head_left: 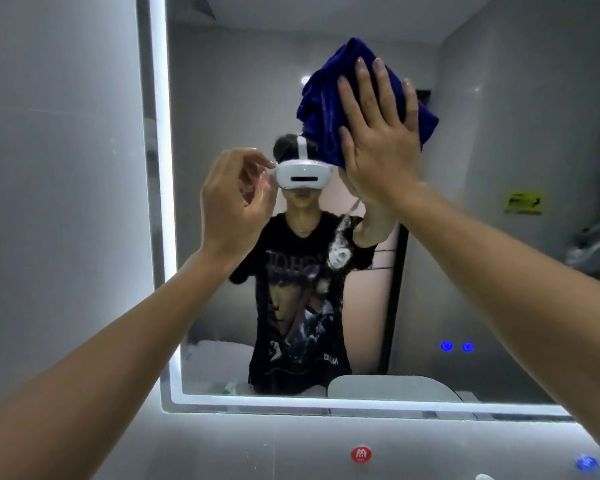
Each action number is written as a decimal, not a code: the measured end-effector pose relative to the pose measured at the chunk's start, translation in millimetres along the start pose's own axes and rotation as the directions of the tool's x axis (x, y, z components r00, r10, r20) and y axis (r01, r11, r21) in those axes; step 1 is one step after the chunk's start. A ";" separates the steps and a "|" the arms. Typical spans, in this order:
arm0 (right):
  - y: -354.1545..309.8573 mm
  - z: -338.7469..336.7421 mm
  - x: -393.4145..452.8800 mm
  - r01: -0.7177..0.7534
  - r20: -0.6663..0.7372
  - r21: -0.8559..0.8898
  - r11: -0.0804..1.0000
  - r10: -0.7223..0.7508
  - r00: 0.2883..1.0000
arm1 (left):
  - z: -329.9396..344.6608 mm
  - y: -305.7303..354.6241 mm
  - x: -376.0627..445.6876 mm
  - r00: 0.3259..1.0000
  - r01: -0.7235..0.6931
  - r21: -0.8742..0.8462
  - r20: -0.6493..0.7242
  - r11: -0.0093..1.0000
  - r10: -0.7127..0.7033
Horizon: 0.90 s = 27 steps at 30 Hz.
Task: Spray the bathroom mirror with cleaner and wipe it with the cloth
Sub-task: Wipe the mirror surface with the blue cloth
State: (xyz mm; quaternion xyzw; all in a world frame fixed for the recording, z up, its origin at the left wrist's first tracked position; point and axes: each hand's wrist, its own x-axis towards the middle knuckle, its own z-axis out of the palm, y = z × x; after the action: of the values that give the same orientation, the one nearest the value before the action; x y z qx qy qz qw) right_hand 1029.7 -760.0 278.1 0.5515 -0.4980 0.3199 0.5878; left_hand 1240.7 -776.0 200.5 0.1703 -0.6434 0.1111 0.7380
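Note:
The bathroom mirror (243,98) fills most of the head view, edged by a lit white strip on its left and bottom. My right hand (378,140) lies flat with fingers spread, pressing a crumpled dark blue cloth (323,98) against the glass in the upper middle. My left hand (236,202) hovers in front of the mirror to the left, fingers loosely curled and empty. A patch of white foam (340,251) clings to the glass below the cloth. No spray bottle is in view.
Two blue touch buttons (458,346) glow at the mirror's lower right. A grey wall (59,168) borders the mirror on the left. Below it are a red round sticker (361,454) and a blue one (586,464). The reflection shows a person wearing a headset.

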 end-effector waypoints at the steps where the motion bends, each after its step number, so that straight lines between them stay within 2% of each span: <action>1: -4.5 0.7 -6.5 0.009 -0.005 0.012 1.000 -0.009 1.000 | 1.4 -1.7 -5.7 1.000 0.000 -0.002 -0.016 1.000 0.000; 7: -36.2 8.0 -80.6 0.168 0.002 0.077 0.983 -0.169 0.986 | 6.1 -0.4 -31.2 0.996 -0.004 -0.030 -0.089 1.000 0.002; 13: -64.3 13.8 -151.1 0.229 0.026 0.150 0.962 -0.235 0.972 | 7.6 2.9 -70.7 0.999 0.049 -0.042 -0.001 0.998 -0.049; 17: -79.2 18.8 -204.2 0.298 0.040 0.194 0.935 -0.311 0.950 | 4.4 2.8 -99.9 0.994 0.105 0.001 -0.008 0.994 -0.105; 23: -84.6 23.4 -276.7 0.494 0.119 0.213 0.843 -0.524 0.843 | -6.7 1.4 -131.1 0.989 0.133 0.068 0.058 0.989 -0.137; 27: -68.3 24.5 -270.6 0.644 0.155 0.165 0.747 -0.664 0.731 | -13.0 1.7 -131.7 0.986 0.080 0.110 0.137 0.991 -0.094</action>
State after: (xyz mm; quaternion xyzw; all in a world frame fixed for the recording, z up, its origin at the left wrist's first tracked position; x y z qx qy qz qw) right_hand 1006.3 -749.6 -0.9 0.7498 -0.3129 0.0586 0.5801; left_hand 1232.6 -762.0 69.2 0.2440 -0.6797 0.0997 0.6845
